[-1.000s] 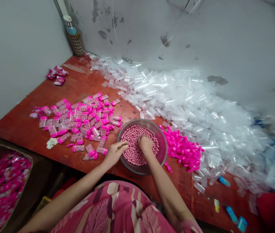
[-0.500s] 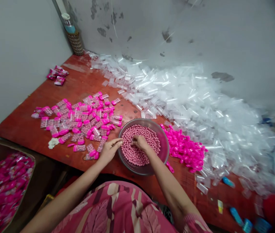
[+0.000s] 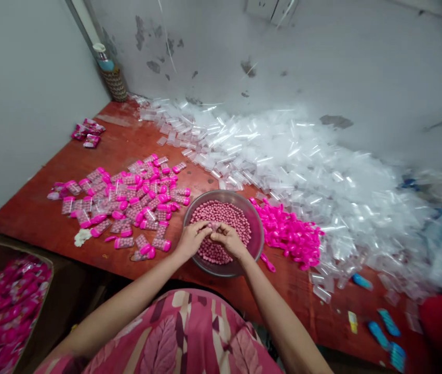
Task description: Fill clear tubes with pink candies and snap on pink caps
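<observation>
A grey metal bowl [image 3: 257, 234] of small round pink balls [image 3: 221, 210] stands at the table's front edge. Above the balls my two hands meet at the fingertips. My left hand [image 3: 193, 241] pinches a small clear container [image 3: 213, 226], mostly covered by fingers, with a pinkish tint showing through. Closed fingertips of my right hand [image 3: 230, 241] press against its near right side; what they hold is hidden. To the left lie many filled clear containers with pink caps [image 3: 127, 195]. A heap of loose pink caps [image 3: 291, 234] sits right of the bowl.
Empty clear containers [image 3: 283, 156] are piled along the wall. Pink packets [image 3: 88, 132] lie far left, and a box of pink packets [image 3: 6, 301] stands at lower left. Blue pieces [image 3: 388, 322] lie at lower right. A bottle in a woven holder [image 3: 115, 83] stands in the corner.
My right hand has lifted out of the pink balls to meet my left. My left hand has moved from the bowl's left rim over the balls. The camera view has shifted slightly.
</observation>
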{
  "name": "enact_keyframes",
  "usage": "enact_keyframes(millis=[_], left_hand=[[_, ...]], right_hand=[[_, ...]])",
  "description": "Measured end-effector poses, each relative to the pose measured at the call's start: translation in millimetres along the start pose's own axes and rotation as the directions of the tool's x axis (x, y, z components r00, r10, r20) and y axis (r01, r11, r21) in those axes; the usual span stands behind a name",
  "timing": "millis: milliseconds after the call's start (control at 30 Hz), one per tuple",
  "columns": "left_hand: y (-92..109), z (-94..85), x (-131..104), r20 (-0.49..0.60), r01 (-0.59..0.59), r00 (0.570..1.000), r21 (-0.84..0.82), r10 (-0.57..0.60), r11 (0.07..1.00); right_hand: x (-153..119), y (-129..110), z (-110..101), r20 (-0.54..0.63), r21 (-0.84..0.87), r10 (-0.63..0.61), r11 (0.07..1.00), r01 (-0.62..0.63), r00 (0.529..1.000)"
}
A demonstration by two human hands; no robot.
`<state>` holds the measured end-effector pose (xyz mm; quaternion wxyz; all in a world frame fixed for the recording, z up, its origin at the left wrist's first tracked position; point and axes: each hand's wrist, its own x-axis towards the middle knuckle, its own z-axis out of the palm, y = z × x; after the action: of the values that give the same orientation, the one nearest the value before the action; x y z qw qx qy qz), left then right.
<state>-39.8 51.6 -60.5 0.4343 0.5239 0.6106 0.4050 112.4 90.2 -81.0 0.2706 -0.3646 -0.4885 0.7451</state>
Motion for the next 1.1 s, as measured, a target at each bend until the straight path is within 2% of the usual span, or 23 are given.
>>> enact_keyframes(millis=[67, 133, 200, 300, 367, 433, 500, 533, 600, 667, 733, 800, 867, 967, 1000, 1100], left_hand=[[0.2, 5.3, 1.7, 0.047, 0.035, 0.998, -0.099, -0.030, 0.994], [0.1, 8.3, 1.8, 0.137, 0.082, 0.989, -0.203, -0.054, 0.976], [2.0, 10.5, 0.6, 0.235, 0.123, 0.970, -0.275, -0.057, 0.954], [9.9, 13.2, -2.5, 0.348, 0.159, 0.937, -0.312, -0.043, 0.937], [15.7, 13.9, -4.9, 0.410, 0.165, 0.912, -0.304, -0.027, 0.938], [17.9, 13.2, -7.4, 0.453, 0.146, 0.891, -0.258, -0.014, 0.955], [14.6, 11.5, -9.6, 0.461, 0.109, 0.887, -0.185, -0.012, 0.977], [11.1, 10.4, -10.4, 0.449, 0.089, 0.894, -0.150, -0.013, 0.985], [2.3, 8.2, -11.5, 0.412, 0.089, 0.910, -0.101, -0.040, 0.991], [-5.2, 6.5, -12.5, 0.378, 0.136, 0.922, -0.105, -0.087, 0.985], [-8.0, 5.8, -14.1, 0.348, 0.224, 0.925, -0.171, -0.153, 0.960], [-5.0, 6.9, -16.5, 0.313, 0.319, 0.921, -0.273, -0.230, 0.907], [2.0, 10.1, -19.2, 0.291, 0.375, 0.915, -0.363, -0.278, 0.853], [13.6, 18.9, -22.0, 0.330, 0.402, 0.904, -0.432, -0.273, 0.808], [16.4, 22.5, -22.4, 0.354, 0.409, 0.897, -0.432, -0.266, 0.804], [20.7, 33.9, -22.1, 0.419, 0.412, 0.875, -0.385, -0.242, 0.826]], right_hand=[[-11.6, -13.2, -1.8, -0.069, -0.139, -0.065, 0.989, 0.055, 0.995], [-23.7, -28.8, -6.8, -0.092, -0.337, -0.177, 0.931, 0.136, 0.980], [-34.9, -44.3, -12.8, 0.000, -0.535, -0.294, 0.807, 0.248, 0.956], [-47.0, -59.1, -19.6, 0.227, -0.709, -0.368, 0.573, 0.412, 0.902], [-52.2, -60.2, -21.3, 0.282, -0.764, -0.377, 0.469, 0.444, 0.882], [-56.5, -54.4, -20.5, 0.266, -0.804, -0.378, 0.420, 0.420, 0.887], [-60.2, -43.2, -16.9, 0.220, -0.822, -0.375, 0.426, 0.378, 0.901], [-61.7, -36.2, -14.1, 0.175, -0.817, -0.374, 0.461, 0.346, 0.911], [-64.3, -21.2, -7.6, 0.012, -0.767, -0.369, 0.594, 0.245, 0.930], [-67.6, -7.7, -2.2, -0.185, -0.672, -0.343, 0.728, 0.136, 0.921], [-74.0, 1.4, -2.4, -0.296, -0.638, -0.343, 0.765, 0.083, 0.891], [-85.3, 6.0, -12.6, -0.337, -0.692, -0.396, 0.719, 0.061, 0.854], [-100.7, 9.0, -34.0, -0.422, -0.747, -0.441, 0.664, -0.028, 0.792], [-125.5, 19.5, -78.0, -0.629, -0.739, -0.384, 0.566, -0.367, 0.675], [-132.4, 25.5, -92.2, -0.677, -0.717, -0.335, 0.499, -0.486, 0.655], [-144.9, 48.8, -123.0, -0.721, -0.678, -0.247, 0.441, -0.588, 0.647]])
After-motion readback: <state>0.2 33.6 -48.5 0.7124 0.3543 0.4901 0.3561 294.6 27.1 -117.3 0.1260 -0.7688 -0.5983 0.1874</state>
